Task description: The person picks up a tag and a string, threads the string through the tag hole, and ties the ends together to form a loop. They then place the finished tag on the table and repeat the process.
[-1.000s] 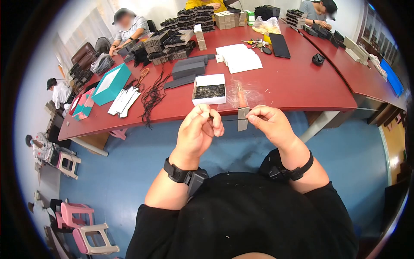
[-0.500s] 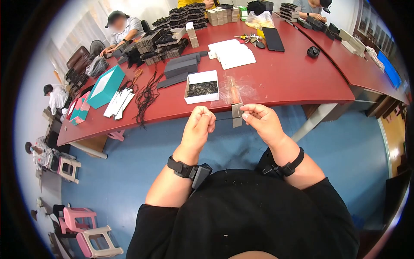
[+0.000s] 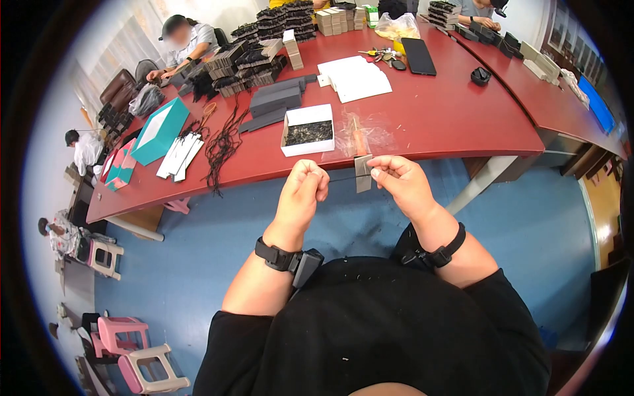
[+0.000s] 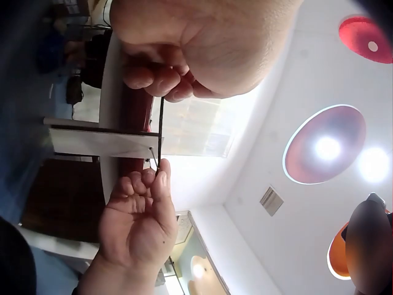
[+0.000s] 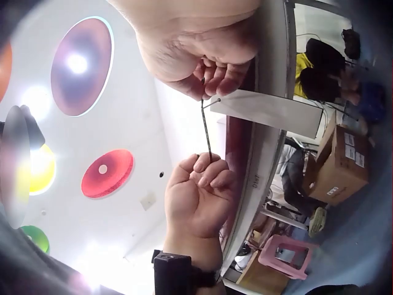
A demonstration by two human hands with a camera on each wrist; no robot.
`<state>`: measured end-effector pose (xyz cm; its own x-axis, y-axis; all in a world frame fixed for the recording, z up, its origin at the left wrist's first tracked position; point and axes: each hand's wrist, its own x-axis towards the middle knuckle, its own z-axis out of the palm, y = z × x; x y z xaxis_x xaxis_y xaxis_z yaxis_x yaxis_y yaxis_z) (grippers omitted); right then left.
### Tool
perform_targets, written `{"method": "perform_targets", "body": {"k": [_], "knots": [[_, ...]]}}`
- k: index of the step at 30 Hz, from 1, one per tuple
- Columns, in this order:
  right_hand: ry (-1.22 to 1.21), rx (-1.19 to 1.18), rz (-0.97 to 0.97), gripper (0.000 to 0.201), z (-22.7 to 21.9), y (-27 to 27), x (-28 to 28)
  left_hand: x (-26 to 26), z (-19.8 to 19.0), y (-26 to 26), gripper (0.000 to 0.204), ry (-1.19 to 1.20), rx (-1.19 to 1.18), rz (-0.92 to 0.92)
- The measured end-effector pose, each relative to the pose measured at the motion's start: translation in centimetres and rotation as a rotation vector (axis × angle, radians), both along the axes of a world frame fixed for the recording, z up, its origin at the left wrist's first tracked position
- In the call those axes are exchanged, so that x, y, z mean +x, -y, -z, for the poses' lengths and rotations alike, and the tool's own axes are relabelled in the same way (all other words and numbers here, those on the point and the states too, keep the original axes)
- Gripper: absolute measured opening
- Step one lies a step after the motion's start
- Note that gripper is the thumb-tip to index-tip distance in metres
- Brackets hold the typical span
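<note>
1. Head view: left hand (image 3: pixel 302 191) and right hand (image 3: pixel 401 179) are pinching a taut black cord (image 3: pixel 340 177) threaded through a grey tag (image 3: pixel 362 173), off the table (image 3: pixel 449 125) edge; overpulling is risking tearing the hole.
2. Left wrist view: curled fingers (image 4: pixel 153 77) are clamping the cord (image 4: pixel 160 132); it may be slipping.
3. Right wrist view: the tag (image 5: pixel 270 110) is hanging beside the fingertips (image 5: pixel 215 77), liable to twist.

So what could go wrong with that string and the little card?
The black string is stretched tight between the left hand and the right hand, so a hard tug might tear the small gray tag or slip the string out. Both hands are out past the red table edge, so a dropped tag would probably land on the blue floor.
</note>
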<state>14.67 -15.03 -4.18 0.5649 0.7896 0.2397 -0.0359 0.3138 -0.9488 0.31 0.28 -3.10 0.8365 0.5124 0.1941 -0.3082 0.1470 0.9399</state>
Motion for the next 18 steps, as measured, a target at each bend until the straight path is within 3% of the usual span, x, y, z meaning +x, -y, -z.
{"method": "perform_targets", "body": {"k": [18], "knots": [[0.006, -0.015, 0.018, 0.016, 0.43, -0.25, -0.05, -0.35, 0.29, -0.06, 0.007, 0.010, -0.007, 0.006]]}}
